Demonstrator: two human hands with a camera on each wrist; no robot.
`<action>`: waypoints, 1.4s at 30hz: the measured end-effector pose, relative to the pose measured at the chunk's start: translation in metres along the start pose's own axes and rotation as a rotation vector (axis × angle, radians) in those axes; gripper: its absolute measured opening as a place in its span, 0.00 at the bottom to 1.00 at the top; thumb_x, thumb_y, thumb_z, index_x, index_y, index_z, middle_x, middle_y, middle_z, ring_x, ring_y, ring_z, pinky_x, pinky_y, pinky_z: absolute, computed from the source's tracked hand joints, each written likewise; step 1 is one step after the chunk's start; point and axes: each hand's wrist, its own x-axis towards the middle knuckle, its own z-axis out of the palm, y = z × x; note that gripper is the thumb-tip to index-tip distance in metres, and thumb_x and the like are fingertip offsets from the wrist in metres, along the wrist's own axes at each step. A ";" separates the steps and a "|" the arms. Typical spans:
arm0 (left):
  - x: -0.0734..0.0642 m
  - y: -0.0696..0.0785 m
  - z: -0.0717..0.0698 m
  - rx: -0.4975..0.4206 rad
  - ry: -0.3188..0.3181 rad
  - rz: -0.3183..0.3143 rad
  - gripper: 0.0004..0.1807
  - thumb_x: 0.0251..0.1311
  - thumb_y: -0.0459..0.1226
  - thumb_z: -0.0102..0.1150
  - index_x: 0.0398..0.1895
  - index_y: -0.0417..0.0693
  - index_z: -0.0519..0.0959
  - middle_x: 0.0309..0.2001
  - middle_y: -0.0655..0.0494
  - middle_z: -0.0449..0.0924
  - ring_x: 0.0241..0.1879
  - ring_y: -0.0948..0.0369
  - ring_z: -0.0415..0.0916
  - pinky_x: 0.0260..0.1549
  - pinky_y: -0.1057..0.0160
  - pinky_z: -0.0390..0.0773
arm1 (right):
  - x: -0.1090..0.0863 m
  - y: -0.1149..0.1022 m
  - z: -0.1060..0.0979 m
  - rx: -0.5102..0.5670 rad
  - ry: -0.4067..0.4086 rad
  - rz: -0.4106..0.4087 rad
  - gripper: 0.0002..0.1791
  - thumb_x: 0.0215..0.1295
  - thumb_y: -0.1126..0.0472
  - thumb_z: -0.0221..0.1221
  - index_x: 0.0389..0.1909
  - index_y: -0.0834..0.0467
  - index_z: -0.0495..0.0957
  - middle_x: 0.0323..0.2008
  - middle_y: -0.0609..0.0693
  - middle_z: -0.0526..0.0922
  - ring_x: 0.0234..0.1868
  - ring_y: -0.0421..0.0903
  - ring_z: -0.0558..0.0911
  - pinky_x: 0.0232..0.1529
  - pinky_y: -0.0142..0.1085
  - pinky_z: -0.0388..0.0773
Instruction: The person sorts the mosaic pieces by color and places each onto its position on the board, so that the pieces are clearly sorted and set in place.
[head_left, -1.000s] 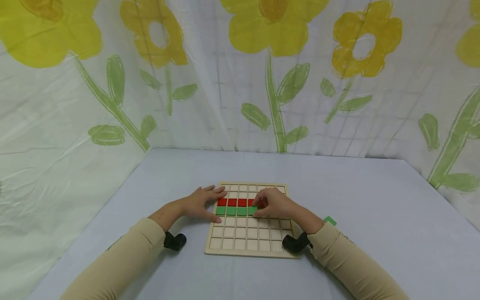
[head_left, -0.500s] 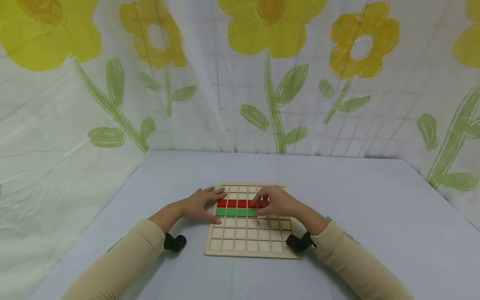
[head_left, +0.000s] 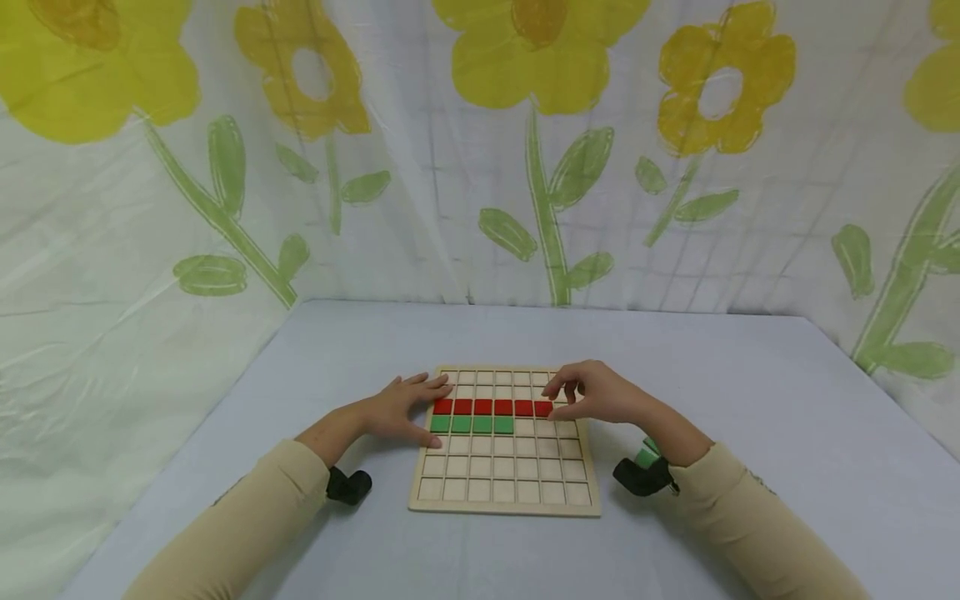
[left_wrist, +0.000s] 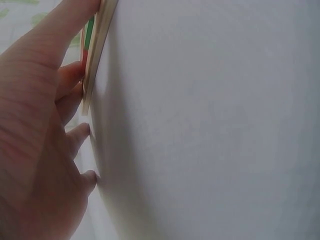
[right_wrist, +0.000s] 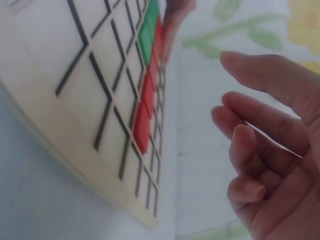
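Note:
A wooden grid board [head_left: 480, 492] lies flat on the table, with several red tiles [head_left: 483, 407] in one row and several green tiles [head_left: 461, 425] in the row just nearer. My left hand [head_left: 397, 410] rests along the board's left edge, fingers spread; in the left wrist view its thumb and some fingers touch the board's rim [left_wrist: 102, 37]. Above the right end of the red row, my right hand [head_left: 603, 393] hovers apart from the tiles. The right wrist view shows its fingers loosely bent with nothing between thumb and fingertips.
More green pieces [head_left: 647, 453] lie on the table right of the board, partly hidden by the right wrist. Black wrist cameras hang under both cuffs. A white curtain [head_left: 420, 167] with painted yellow flowers stands behind the white table [head_left: 720, 358].
My right hand has left the last green tile and moved right and up off the board's middle, uncovering the red row's right end. The left hand has stayed in place.

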 end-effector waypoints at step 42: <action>-0.002 0.000 0.000 0.006 0.012 -0.012 0.49 0.45 0.61 0.64 0.71 0.59 0.58 0.74 0.62 0.47 0.74 0.50 0.36 0.69 0.40 0.34 | -0.099 0.067 -0.046 0.018 0.114 0.217 0.16 0.54 0.56 0.66 0.41 0.61 0.81 0.30 0.48 0.80 0.28 0.34 0.71 0.28 0.28 0.69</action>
